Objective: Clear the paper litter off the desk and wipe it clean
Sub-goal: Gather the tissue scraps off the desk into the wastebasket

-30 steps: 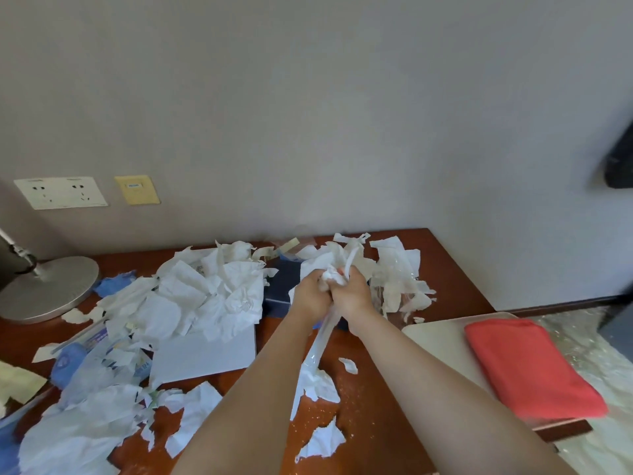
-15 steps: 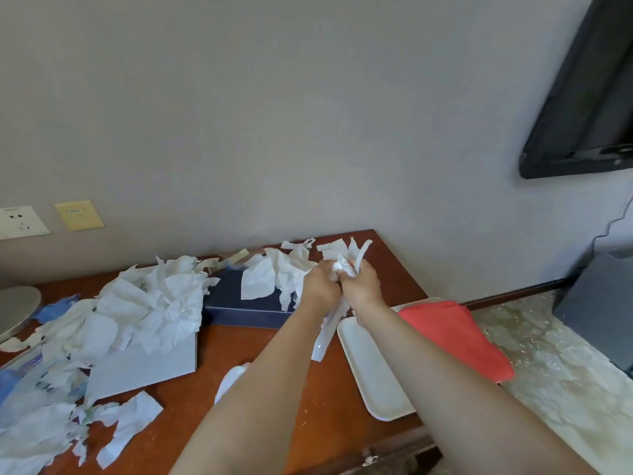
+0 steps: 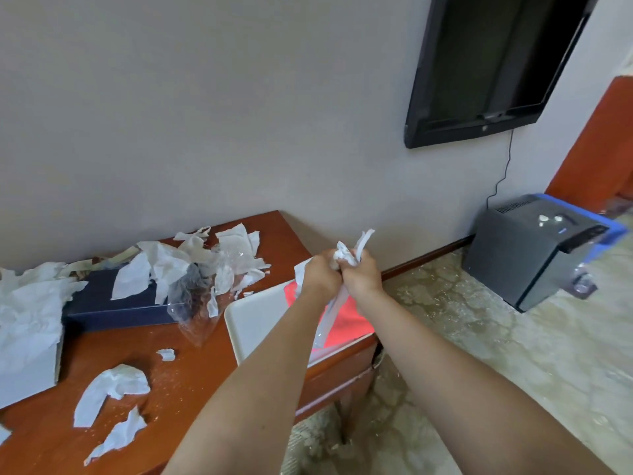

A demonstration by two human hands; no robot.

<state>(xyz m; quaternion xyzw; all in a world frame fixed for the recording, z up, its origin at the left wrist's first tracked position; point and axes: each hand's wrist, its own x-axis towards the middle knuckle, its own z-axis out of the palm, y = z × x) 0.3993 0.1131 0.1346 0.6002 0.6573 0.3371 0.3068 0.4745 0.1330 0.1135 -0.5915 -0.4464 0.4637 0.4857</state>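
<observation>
No brand, label or legible writing shows anywhere on the desk [image 3: 191, 368]; the small mark on the lower bezel of the wall screen [image 3: 493, 63] is too blurred to read.

Seen from the middle of the view, the far left at nine o'clock holds a heap of crumpled white paper [image 3: 27, 313] lying over a flat pale sheet. Below it, at about seven o'clock, two torn white scraps [image 3: 109, 389] lie on the bare wood amid fine crumbs. Next comes a dark blue box [image 3: 113, 303] at roughly ten o'clock, with more torn paper litter [image 3: 205, 255] piled on and behind it against the wall, and a clear plastic wrapper [image 3: 191, 313] slumped off its right end. A white tray [image 3: 253, 320] sits at the desk's right edge, a red cloth [image 3: 346, 320] lying on it, partly hidden behind the forearms.

Over the tray, the left hand [image 3: 320, 274] and right hand [image 3: 363, 274] press together, fingers curled round a wad of white paper [image 3: 342, 257] that bulges out above them; a long strip, possibly plastic, hangs down between the wrists. The wad is held in the air, clear of the desk.

At two o'clock the black screen hangs on the wall, a thin cable dropping from it. At three o'clock a dark grey box-like unit [image 3: 527, 252] stands on the mottled floor, a blue object just behind it.
</observation>
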